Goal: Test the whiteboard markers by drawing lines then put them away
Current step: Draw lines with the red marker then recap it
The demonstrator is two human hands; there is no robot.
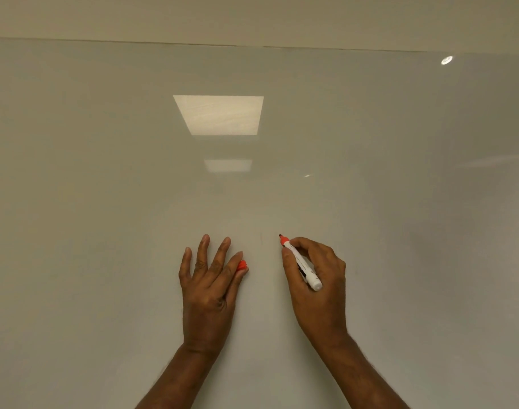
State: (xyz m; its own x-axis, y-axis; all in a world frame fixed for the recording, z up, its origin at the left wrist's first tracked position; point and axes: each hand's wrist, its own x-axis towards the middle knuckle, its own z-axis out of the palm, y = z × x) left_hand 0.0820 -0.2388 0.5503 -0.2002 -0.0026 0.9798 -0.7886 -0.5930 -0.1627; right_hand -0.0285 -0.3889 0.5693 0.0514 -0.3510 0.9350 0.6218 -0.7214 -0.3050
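My right hand [317,270] grips an uncapped white marker [304,265] with a red collar; its tip points up and left, at or just off the whiteboard [104,202]. A very faint vertical mark [261,237] shows on the board left of the tip. My left hand [209,278] lies against the board with three fingers spread straight, while thumb and forefinger pinch the marker's red cap [242,265].
The glossy whiteboard fills nearly the whole view and reflects ceiling lights [220,113]. Its top edge [252,46] runs across near the top, with bare wall above. No tray or marker holder is in view.
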